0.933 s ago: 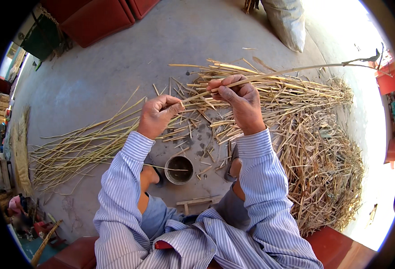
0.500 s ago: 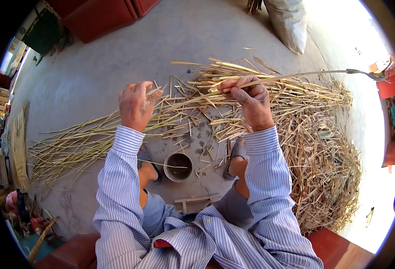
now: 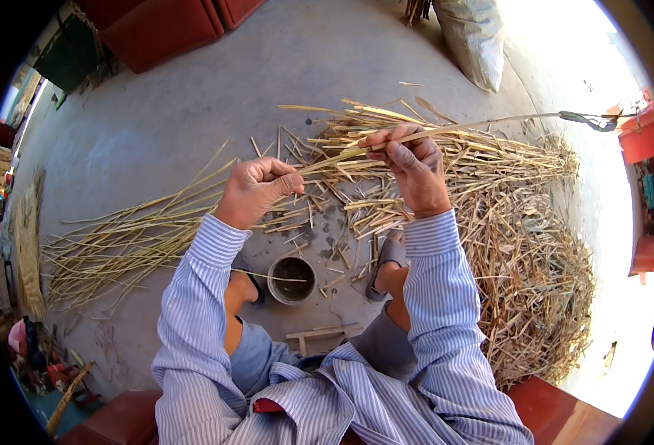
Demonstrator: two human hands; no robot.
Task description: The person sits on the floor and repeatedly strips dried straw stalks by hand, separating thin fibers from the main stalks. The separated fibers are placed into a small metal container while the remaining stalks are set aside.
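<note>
In my right hand point(image 3: 414, 169) a long dry stalk point(image 3: 483, 124) is pinched between thumb and fingers. It reaches far out to the right and ends in a grey, withered leaf point(image 3: 588, 119). My left hand point(image 3: 256, 191) has its thumb and forefinger closed on a pale strip point(image 3: 327, 161) that runs between the two hands; whether it belongs to the same stalk is unclear. Under my right hand lies a thick bundle of straw-coloured stalks point(image 3: 483, 159). Thin greenish stalks point(image 3: 130, 237) spread out to the left, partly behind my left wrist.
A small round pot point(image 3: 291, 295) with dark contents stands between my feet, a thin stem across it. Nearer is a low wooden stand point(image 3: 323, 331). Dry husks point(image 3: 531, 297) heap up at the right. A whitish sack point(image 3: 475, 44) and red seats point(image 3: 164, 33) stand at the back.
My left hand has moved right and slightly nearer, turning its fingers toward my right hand. The right hand keeps its pinch on the stalk, whose leafy end has shifted slightly left.
</note>
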